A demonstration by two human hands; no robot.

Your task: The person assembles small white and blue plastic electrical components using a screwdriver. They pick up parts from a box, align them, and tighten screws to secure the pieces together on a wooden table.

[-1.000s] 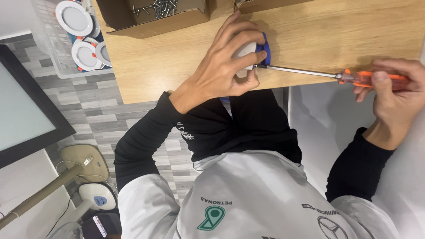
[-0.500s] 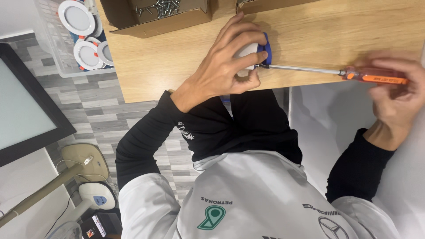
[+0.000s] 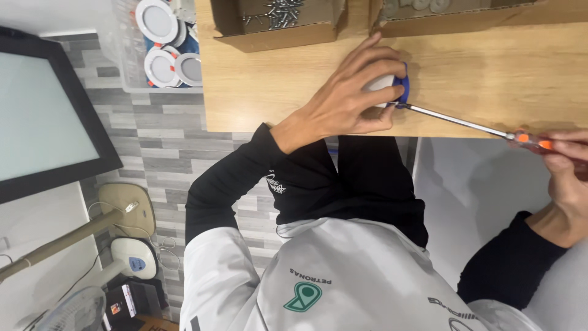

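Observation:
My left hand (image 3: 343, 101) is cupped over a small round white light fitting (image 3: 383, 83) with a blue part (image 3: 402, 92), pressing it on the wooden table (image 3: 275, 92) near its front edge. My right hand (image 3: 566, 178) grips the orange handle of a long screwdriver (image 3: 456, 121) at the right edge of the view. The thin metal shaft slants up to the left, and its tip touches the blue part of the fitting beside my left fingers.
An open cardboard box of screws (image 3: 275, 24) and a second cardboard box (image 3: 453, 18) stand at the table's far side. A clear bin of round white downlights (image 3: 162, 43) sits left of the table. A dark screen (image 3: 43, 110) and a fan (image 3: 67, 309) are on the left.
My right hand and the screwdriver handle have drifted right and down toward the frame's edge. The tip stays at the fitting and my left hand keeps its hold.

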